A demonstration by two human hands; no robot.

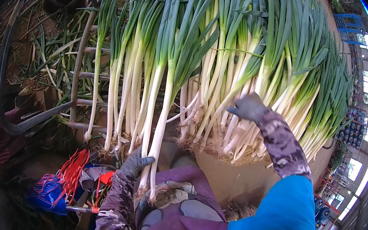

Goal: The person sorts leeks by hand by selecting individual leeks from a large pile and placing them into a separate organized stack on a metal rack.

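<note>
My left hand (134,163), in a grey glove, is closed round the white lower stalks of two long green onions (163,126) just above their roots. Their green tops stretch away over the rack. My right hand (248,108), gloved too, hovers over the white stalks of a big heap of green onions (285,77); its fingers point left and look apart, with nothing seen in them. Several more green onions (126,76) lie side by side on the metal rack left of the held pair, roots toward me.
A metal rack (81,56) with a curved bar (31,126) stands at the left, with loose leaf scraps (52,66) beyond it. Red ties (74,170) and blue ties (50,190) hang at lower left. A blue crate (348,27) is at far right.
</note>
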